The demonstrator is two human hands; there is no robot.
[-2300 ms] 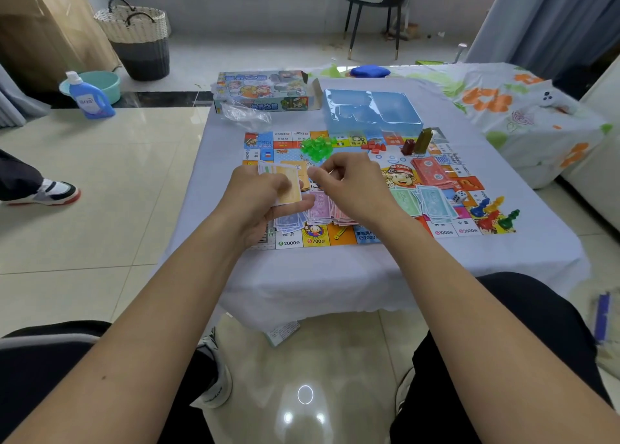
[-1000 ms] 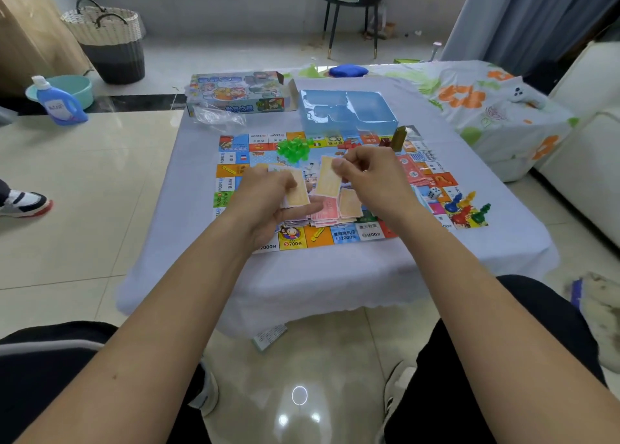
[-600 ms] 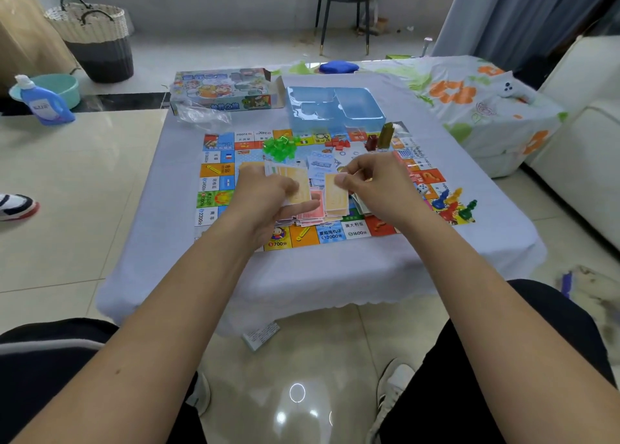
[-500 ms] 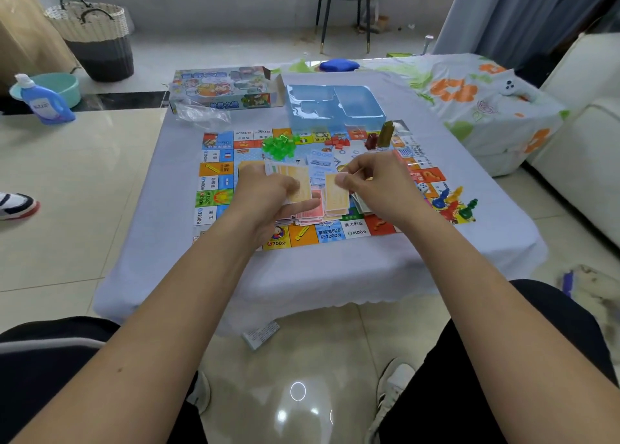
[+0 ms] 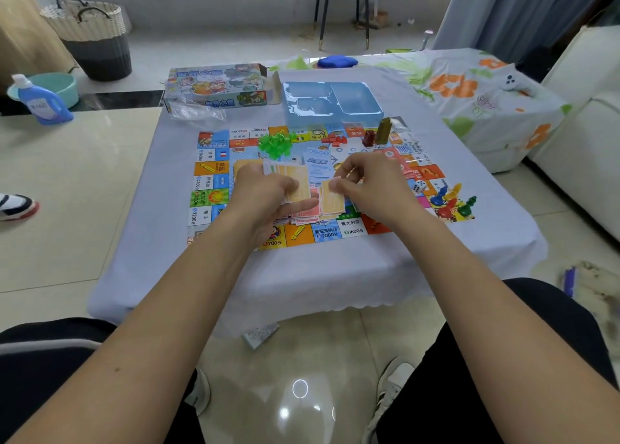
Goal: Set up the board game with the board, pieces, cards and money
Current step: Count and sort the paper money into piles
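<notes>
The colourful game board lies flat on the cloth-covered table. My left hand grips a stack of tan paper notes above the board's middle. My right hand pinches one tan note just over a pile of pink and tan notes lying on the board. Green houses, red houses, two tall tokens, a die and coloured pawns sit on the board. Blue cards lie at its centre.
The game box, a clear plastic bag and a blue plastic tray stand at the table's far side. A floral-covered seat is to the right, a basket and detergent bottle on the floor left.
My right hand took a tan note off the left hand's stack and lowered it toward the pile on the board. The camera shifted slightly.
</notes>
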